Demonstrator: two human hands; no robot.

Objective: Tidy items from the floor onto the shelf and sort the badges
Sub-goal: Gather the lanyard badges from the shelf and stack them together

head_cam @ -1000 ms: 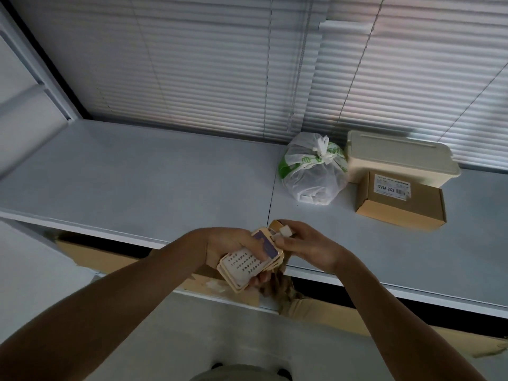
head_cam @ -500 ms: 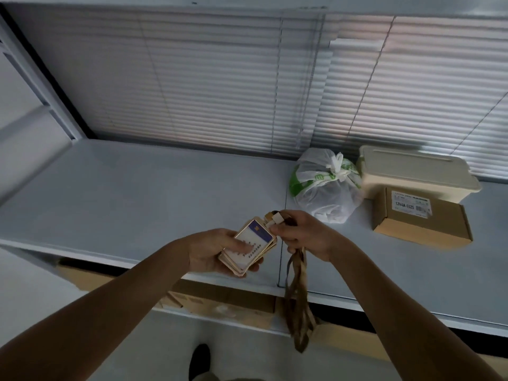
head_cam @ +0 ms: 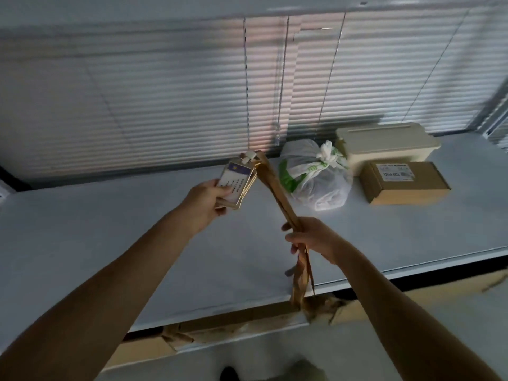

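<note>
My left hand grips a stack of badges, white cards with a blue top band in tan holders, held up above the grey shelf. Their brown lanyards run in a taut bundle from the badge clips down to my right hand, which is closed around them. The loose ends dangle below that hand past the shelf's front edge.
At the back right of the shelf sit a knotted white and green plastic bag, a beige lidded bin and a labelled cardboard box. Closed blinds stand behind. Flattened cardboard lies under the shelf.
My left hand has lifted the badges up and forward. My right hand slid from the clips down the lanyards, pulling them straight. The camera view has tilted upward.
</note>
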